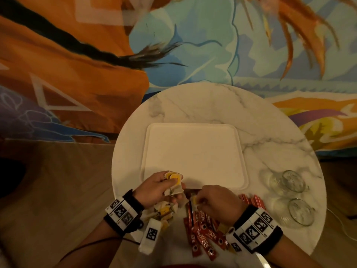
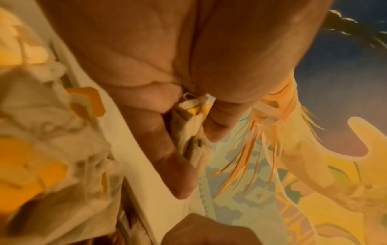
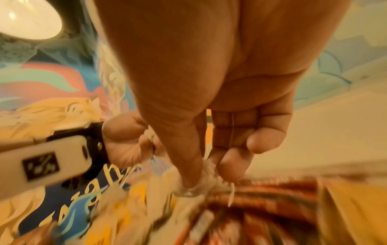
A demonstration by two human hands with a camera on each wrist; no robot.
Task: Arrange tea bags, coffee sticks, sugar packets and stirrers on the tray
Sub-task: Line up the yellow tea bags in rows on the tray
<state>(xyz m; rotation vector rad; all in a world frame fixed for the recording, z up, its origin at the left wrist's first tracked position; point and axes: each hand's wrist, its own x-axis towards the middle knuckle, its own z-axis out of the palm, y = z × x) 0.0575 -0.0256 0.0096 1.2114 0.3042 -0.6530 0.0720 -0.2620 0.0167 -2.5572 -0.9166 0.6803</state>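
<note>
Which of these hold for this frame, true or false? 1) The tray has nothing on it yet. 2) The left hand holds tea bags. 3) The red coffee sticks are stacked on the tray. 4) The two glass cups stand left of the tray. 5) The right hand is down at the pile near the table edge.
1) True: the white tray shows only bare surface.
2) True: the left hand grips a bunch of tea bags with yellow tags.
3) False: the coffee sticks lie on the table, nearer than the tray.
4) False: the glass cups stand to its right.
5) True: the right hand pinches something pale there; what it is cannot be told.
</note>
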